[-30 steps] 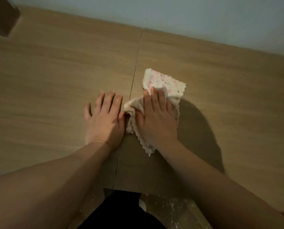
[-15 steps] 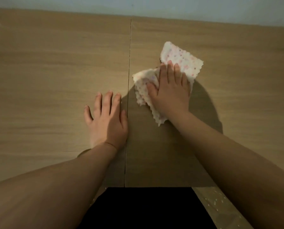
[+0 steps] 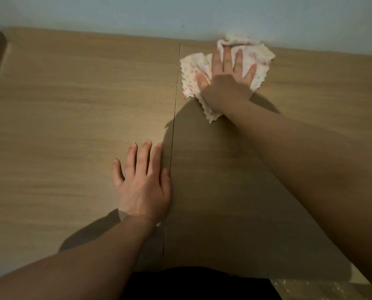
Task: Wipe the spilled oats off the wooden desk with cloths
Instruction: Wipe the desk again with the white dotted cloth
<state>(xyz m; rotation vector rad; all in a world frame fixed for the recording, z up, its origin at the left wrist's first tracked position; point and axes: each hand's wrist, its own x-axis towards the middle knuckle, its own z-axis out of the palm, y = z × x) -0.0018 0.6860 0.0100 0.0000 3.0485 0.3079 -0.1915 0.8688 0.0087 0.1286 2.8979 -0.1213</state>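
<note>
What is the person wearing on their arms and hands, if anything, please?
Very little: no sleeves are in view, and neither the left hand nor the right hand shows a glove or watch. The only item visible is a thin, thread-like bracelet around the left wrist.

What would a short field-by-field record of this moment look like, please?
surface: wooden desk, two panels meeting at a seam
cloth: white, spotted, crumpled, at the desk's far edge against the wall, right of the seam
right hand: flat on the cloth, fingers spread, pressing it down
left hand: flat on the bare desk, just left of the seam, holding nothing
oats: one pale speck beside the left wrist, perhaps an oat; no others plain on the desk
</note>
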